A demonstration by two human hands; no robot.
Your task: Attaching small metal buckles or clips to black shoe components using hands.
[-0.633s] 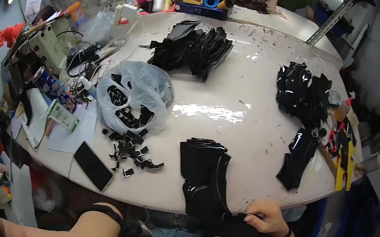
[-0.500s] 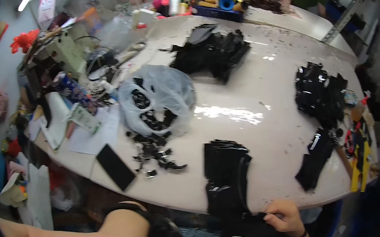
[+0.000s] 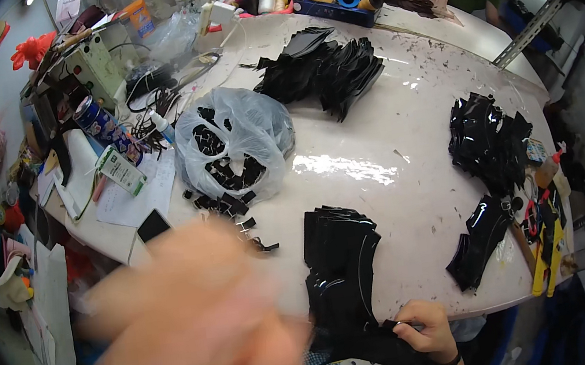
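My left hand (image 3: pixel 199 313) is raised close to the camera and smeared by motion, so its fingers cannot be read. It hides part of a dark phone (image 3: pixel 153 225) and some small black pieces. At the table's front edge my right hand (image 3: pixel 424 327) pinches a small black strip (image 3: pixel 391 324) between thumb and finger. Beside it lies a fanned stack of glossy black cut pieces (image 3: pixel 340 261), reaching over the edge towards my lap. Small black strips with metal bits (image 3: pixel 225 202) spill from a translucent plastic bag (image 3: pixel 267 130) left of the stack.
More black pieces lie in piles at the back (image 3: pixel 322 68) and right (image 3: pixel 487 146), with a smaller pile (image 3: pixel 479 243) nearer. Yellow-handled tools (image 3: pixel 552 259) lie at the right edge. Thread spools fill a blue tray (image 3: pixel 333 14). A can (image 3: pixel 104 126) and papers (image 3: pixel 114 206) crowd the left.
My left hand has swung up and rightwards from the lower left, now covering part of the phone. My right hand keeps its pinch near the table edge, and the view has shifted slightly.
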